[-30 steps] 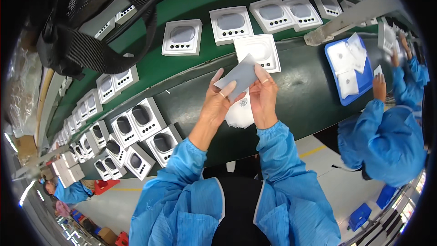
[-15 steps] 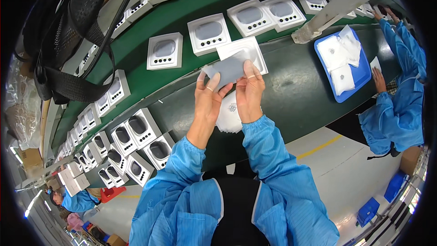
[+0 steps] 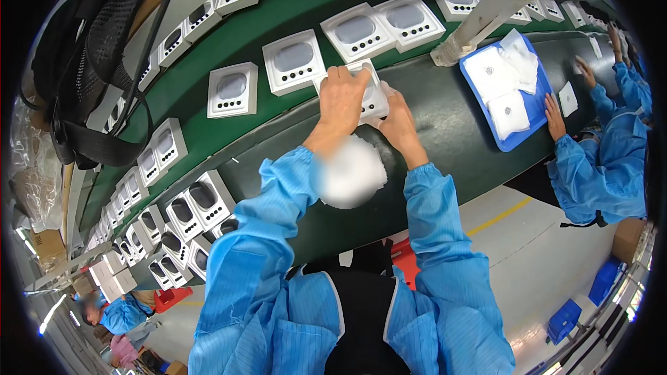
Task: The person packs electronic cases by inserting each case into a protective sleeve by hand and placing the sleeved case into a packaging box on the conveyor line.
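Both my hands are at a white open box (image 3: pixel 376 105) on the near edge of the green belt. My left hand (image 3: pixel 339 103) lies over its left part, fingers bent and closed against it; their tips are partly hidden. My right hand (image 3: pixel 401 126) grips the box's near right corner between thumb and fingers. A grey flat piece shows inside, mostly covered by my left hand. Just below my hands lies a pile of thin white pouches (image 3: pixel 356 179), partly blurred, on the dark green table (image 3: pixel 431 139).
White boxes (image 3: pixel 293 61) with grey screens and black round dots line the belt. More boxes (image 3: pixel 203 198) with dark pieces stand at left. A blue tray (image 3: pixel 514 140) of white pouches lies right, near a co-worker's hand (image 3: pixel 554 117). A metal post (image 3: pixel 479 24) rises behind; black straps (image 3: pixel 104 69) hang upper left.
The grey piece, held up in both hands before, is now down in the white box. My left hand has turned over it, and my right hand has moved to the box's corner.
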A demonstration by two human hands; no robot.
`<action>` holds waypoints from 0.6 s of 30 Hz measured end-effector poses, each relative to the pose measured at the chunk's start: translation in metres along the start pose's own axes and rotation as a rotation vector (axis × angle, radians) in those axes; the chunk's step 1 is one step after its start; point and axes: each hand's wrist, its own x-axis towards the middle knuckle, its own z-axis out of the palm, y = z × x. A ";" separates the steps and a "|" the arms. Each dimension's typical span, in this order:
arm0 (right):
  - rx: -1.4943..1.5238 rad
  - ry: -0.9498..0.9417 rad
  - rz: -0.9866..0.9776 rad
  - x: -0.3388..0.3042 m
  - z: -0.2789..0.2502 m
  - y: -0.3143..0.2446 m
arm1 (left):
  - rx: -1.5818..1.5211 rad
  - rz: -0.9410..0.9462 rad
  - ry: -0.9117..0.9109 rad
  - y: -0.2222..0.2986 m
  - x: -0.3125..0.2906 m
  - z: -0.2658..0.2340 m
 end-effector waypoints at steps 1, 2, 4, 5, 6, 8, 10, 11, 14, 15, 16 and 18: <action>0.000 -0.004 0.000 0.000 0.001 0.001 | 0.002 -0.018 -0.044 0.004 0.002 0.005; -0.001 -0.003 0.004 -0.001 0.000 0.000 | -0.001 -0.017 -0.047 0.006 0.001 0.009; 0.020 -0.014 0.020 0.000 -0.001 -0.002 | -0.059 -0.140 0.084 0.007 0.000 0.018; 0.018 -0.012 0.025 0.000 -0.003 0.000 | -0.194 -0.279 0.101 0.007 0.002 0.018; 0.020 -0.007 0.022 0.000 -0.005 0.001 | -0.197 -0.277 0.098 0.007 0.002 0.019; 0.025 -0.005 0.018 0.001 -0.007 0.000 | -0.672 -0.701 0.028 0.003 0.001 0.017; 0.032 -0.006 0.031 0.001 -0.009 -0.003 | -0.727 -0.776 -0.017 -0.006 -0.005 0.017; 0.036 -0.008 0.025 0.001 -0.007 -0.006 | -0.706 -0.715 0.022 -0.016 -0.013 0.023; 0.026 -0.001 0.007 0.001 -0.009 0.004 | -0.522 -0.515 -0.038 -0.030 -0.027 0.014; 0.034 0.004 0.001 0.001 -0.010 0.005 | -0.358 -0.356 -0.047 -0.036 -0.030 0.012; 0.043 0.008 -0.005 0.000 -0.011 0.005 | -0.195 -0.197 -0.056 -0.039 -0.033 0.011; 0.044 -0.006 0.001 0.000 -0.011 0.004 | -0.157 -0.192 -0.072 -0.039 -0.033 0.006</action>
